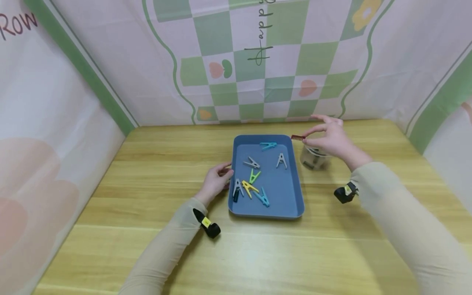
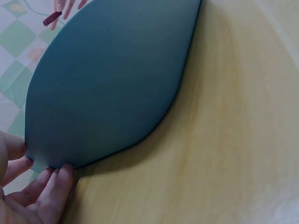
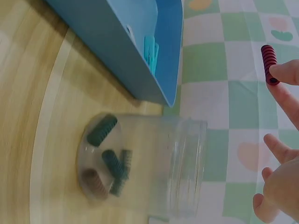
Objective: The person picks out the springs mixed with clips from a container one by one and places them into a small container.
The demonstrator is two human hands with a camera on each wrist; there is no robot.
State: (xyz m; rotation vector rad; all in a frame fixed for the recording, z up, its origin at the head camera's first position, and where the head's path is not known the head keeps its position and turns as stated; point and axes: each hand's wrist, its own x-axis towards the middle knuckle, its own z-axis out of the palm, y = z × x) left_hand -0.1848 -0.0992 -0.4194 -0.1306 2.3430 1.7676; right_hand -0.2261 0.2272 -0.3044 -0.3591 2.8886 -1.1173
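Observation:
In the head view a blue tray (image 1: 282, 192) holds several plastic clothespins: blue (image 1: 263, 197), grey (image 1: 252, 162), yellow (image 1: 250, 188) and green (image 1: 254, 176). A dark green spring (image 1: 236, 194) lies at its lower left. My left hand (image 1: 215, 180) touches the tray's left side, its fingertips against the outer wall in the left wrist view. Thumb and index finger of my right hand (image 1: 332, 141) pinch a red spring (image 3: 268, 64) above and beside a clear jar (image 3: 145, 163), the other fingers spread. Several dark springs (image 3: 112, 163) lie in the jar, partly blurred.
The wooden table (image 1: 166, 164) carries the tray and the jar, which stands just right of the tray's far corner. A patterned cloth (image 1: 250, 94) hangs behind the table's far edge, with more cloth at both sides.

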